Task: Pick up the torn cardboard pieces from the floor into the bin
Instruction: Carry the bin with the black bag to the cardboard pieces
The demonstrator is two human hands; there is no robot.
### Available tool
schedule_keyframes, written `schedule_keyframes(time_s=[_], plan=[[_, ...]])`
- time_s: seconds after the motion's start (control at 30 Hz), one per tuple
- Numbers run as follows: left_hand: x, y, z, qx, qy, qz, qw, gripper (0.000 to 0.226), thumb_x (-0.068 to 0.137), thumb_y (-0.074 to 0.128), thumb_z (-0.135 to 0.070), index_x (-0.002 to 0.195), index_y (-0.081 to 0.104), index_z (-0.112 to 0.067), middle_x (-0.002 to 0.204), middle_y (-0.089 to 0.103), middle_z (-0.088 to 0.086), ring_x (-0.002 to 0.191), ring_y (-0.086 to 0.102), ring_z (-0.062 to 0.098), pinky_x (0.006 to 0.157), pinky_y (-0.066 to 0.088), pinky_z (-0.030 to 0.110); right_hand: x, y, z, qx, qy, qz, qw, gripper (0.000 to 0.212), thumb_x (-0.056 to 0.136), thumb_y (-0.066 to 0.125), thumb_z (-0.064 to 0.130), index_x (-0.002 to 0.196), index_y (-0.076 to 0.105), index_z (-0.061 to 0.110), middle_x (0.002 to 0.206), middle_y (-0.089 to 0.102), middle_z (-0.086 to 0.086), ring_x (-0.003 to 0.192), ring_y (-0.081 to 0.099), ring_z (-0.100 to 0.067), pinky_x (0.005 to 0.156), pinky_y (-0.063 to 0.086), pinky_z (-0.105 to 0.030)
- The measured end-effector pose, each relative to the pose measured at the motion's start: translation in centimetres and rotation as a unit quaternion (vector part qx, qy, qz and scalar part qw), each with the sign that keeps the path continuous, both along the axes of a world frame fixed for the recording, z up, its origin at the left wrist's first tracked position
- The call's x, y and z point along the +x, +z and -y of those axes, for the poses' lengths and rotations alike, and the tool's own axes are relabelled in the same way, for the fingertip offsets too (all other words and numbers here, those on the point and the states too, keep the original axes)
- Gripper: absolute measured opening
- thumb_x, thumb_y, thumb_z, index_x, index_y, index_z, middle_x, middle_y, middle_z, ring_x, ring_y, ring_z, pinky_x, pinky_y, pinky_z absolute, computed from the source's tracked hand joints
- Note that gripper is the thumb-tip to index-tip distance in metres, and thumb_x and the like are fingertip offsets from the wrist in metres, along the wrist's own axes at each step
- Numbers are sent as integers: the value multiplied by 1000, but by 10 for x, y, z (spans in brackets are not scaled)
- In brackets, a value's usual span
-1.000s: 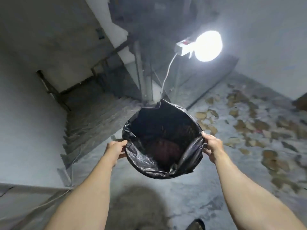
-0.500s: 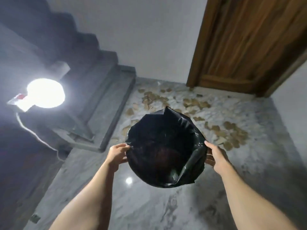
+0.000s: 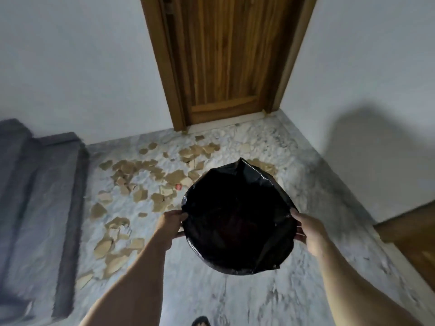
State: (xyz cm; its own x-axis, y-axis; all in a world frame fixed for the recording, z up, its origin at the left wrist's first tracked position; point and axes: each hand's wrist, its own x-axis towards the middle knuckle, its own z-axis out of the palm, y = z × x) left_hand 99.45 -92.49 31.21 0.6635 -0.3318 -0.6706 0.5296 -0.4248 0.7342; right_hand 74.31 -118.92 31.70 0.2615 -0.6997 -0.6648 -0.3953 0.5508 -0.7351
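Cardboard pieces (image 3: 150,182), torn and tan, lying scattered over the marble floor (image 3: 235,297), spreading beyond and to the left of the grip, a few more showing just past the far rim of what is being held. Bin (image 3: 237,215), lined with a black plastic bag, being held up off the floor between both hands, mouth open toward the camera, inside too dark for making out any contents. Left hand (image 3: 170,225) clamping the left edge of the rim, thumb on top, fingers curling underneath, pressed onto the plastic. Right hand (image 3: 306,228) gripping the opposite edge the same way, thumb over the rim, fingers wrapping the outside. Both forearms reaching forward from the bottom of the view. Small red scrap (image 3: 178,186) lying among the pieces just beyond the left-hand grip. Wooden door (image 3: 221,60) standing shut well beyond the bin, in the white wall. Grey steps (image 3: 44,196) rising far off to the left of the left hand. Toe of a dark shoe (image 3: 200,321) showing below the bin, near the bottom edge.
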Motion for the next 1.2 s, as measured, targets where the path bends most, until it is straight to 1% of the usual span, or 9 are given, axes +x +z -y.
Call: schedule_keyframes(time_s=[0.1, 0.2, 0.37, 0.57, 0.73, 0.87, 0.97, 1.07, 1.2], plan=[[12, -9, 66, 19, -42, 1, 999, 15, 95, 56, -1, 103, 69, -5, 78, 61, 7, 65, 52, 20, 65, 47, 29, -14, -17, 40, 11, -48, -11, 999, 28, 90, 72, 29, 104, 70, 4, 88, 72, -11, 73, 68, -28, 61, 50, -33], [15, -21, 136, 28, -93, -2, 995, 13, 97, 55, -2, 103, 67, -6, 77, 60, 6, 61, 51, 17, 62, 42, 27, -32, -29, 84, 13, -87, -16, 996, 27, 90, 72, 25, 103, 70, 2, 89, 71, -14, 73, 67, -30, 64, 53, -36], [4, -56, 245, 54, -148, 7, 987, 15, 96, 59, -2, 107, 70, -2, 67, 62, 4, 55, 51, 18, 55, 41, 27, -63, -55, 170, 15, -127, -34, 991, 24, 91, 71, 21, 102, 67, 0, 86, 67, -15, 73, 65, -31, 66, 53, -38], [-12, -123, 369, 66, -174, -24, 982, 20, 96, 56, 0, 112, 67, 3, 81, 66, 11, 65, 59, 23, 56, 54, 31, -83, -110, 285, 32, -126, -52, 990, 22, 92, 70, 26, 98, 69, 5, 83, 70, -10, 68, 64, -25, 61, 51, -34], [-24, -183, 462, 65, -213, -29, 975, 19, 97, 55, 1, 112, 67, 1, 93, 69, 15, 73, 64, 25, 55, 56, 31, -100, -178, 368, 33, -158, -87, 983, 31, 91, 71, 35, 103, 70, 7, 95, 72, -9, 81, 66, -27, 68, 51, -36], [-27, -256, 538, 64, -254, -18, 965, 14, 97, 55, 1, 107, 65, 2, 92, 69, 16, 71, 66, 25, 58, 57, 33, -105, -252, 429, 11, -169, -106, 980, 21, 95, 66, 33, 95, 67, 12, 93, 69, -7, 75, 63, -21, 63, 47, -33], [-29, -327, 591, 68, -294, -12, 953, 12, 99, 54, -2, 106, 63, 0, 87, 68, 10, 70, 66, 21, 53, 55, 30, -112, -329, 467, 14, -187, -128, 974, 29, 95, 65, 35, 105, 65, 7, 100, 69, -10, 79, 65, -23, 66, 51, -35], [-35, -391, 627, 74, -319, -2, 945, 12, 98, 54, -1, 105, 64, 0, 84, 67, 9, 68, 65, 20, 50, 54, 27, -123, -394, 488, 31, -216, -152, 964, 34, 93, 68, 38, 105, 65, 7, 105, 71, -13, 79, 68, -24, 66, 54, -35], [-45, -448, 655, 71, -343, -7, 937, 14, 97, 54, 2, 106, 64, 4, 87, 67, 14, 69, 63, 22, 60, 57, 34, -135, -443, 494, 35, -230, -155, 960, 30, 99, 62, 30, 107, 63, 1, 101, 66, -14, 76, 63, -24, 58, 50, -34]])
